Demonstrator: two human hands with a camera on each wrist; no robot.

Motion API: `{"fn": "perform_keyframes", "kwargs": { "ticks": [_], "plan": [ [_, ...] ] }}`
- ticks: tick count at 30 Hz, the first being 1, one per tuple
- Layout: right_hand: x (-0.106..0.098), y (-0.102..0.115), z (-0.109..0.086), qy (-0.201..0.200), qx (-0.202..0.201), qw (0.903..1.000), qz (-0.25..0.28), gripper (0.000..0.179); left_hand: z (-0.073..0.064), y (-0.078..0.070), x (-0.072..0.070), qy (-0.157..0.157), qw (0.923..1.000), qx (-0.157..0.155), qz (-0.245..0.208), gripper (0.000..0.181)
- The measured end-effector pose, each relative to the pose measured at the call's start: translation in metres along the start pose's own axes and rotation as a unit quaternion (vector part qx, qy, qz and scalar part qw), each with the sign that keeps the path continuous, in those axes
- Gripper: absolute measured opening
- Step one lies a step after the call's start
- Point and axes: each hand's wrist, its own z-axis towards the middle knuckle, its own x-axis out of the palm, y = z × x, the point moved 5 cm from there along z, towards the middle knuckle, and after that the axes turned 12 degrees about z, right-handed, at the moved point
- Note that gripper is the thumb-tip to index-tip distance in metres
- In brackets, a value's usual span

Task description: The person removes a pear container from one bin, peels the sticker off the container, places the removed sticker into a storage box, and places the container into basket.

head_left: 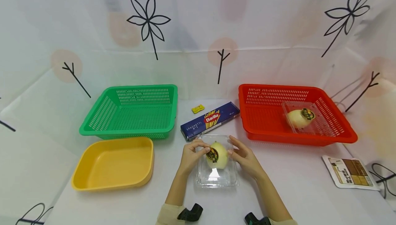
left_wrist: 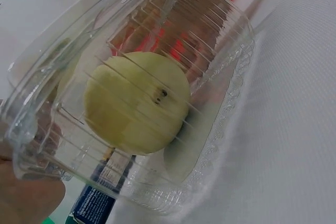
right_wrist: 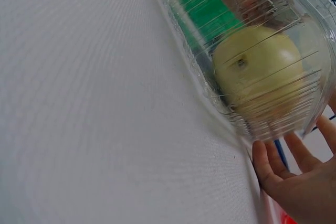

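A clear plastic clamshell box [head_left: 216,180] sits on the white table in front of me. Inside it is a pale yellow round fruit [head_left: 221,159] with a dark round sticker; the wrist views show its underside through the ribbed wall. My left hand [head_left: 191,154] grips the box's left side, its thumb and forefinger over the top by the sticker. On the opposite side my right hand [head_left: 247,158] holds the box edge between thumb and fingers. In the right wrist view, bent right fingers [right_wrist: 299,156] touch the box's end wall.
Behind the box lies a blue spaghetti carton [head_left: 210,120], with a small yellow packet [head_left: 198,108] beyond it. A green basket [head_left: 142,134] and a yellow tub [head_left: 108,185] stand left. A red basket [head_left: 263,135] holds another boxed fruit [head_left: 300,119]. A brown-and-white pouch [head_left: 351,172] lies far right.
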Motion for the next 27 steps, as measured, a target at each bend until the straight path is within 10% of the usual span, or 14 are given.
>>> {"fn": "perform_keyframes", "kwargs": {
  "ticks": [11, 27],
  "plan": [
    [0.0, 0.0, 0.001, 0.0, 0.0, 1.0, -0.008, 0.059, 0.005, 0.032, 0.001, -0.019, 0.9994, -0.025, -0.018, 0.009],
    [-0.002, -0.002, 0.0, 0.003, -0.007, 1.0, -0.006, 0.059, 0.005, 0.036, -0.001, -0.019, 0.9989, -0.019, -0.039, 0.013]
  ]
}}
